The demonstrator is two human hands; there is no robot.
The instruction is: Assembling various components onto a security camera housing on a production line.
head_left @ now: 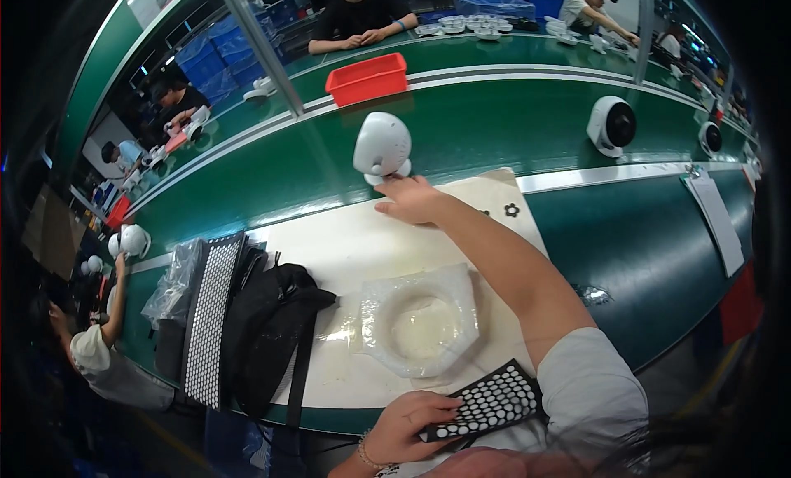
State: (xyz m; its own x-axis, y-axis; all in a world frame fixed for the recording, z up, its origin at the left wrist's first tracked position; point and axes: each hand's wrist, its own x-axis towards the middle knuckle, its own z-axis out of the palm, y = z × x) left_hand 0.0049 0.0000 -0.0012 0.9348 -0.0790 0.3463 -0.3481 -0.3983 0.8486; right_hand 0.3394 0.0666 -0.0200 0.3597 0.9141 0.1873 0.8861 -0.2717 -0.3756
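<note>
A white rounded device, which looks like a small camera on a base, stands upright on the green conveyor belt. My right hand reaches out to its foot, fingers stretched at the base and thumb apart from them. Whether the fingertips press on the base is hard to tell. Low in the view, my left hand is closed on the edge of a black sheet of white round dots. Between my arms, a ring-shaped pad wrapped in clear plastic lies on the white board.
Left on the bench are a black bag, a longer dotted sheet and crumpled clear plastic. A red bin sits beyond the belt. More white devices stand along it. A clipboard lies right; people work nearby.
</note>
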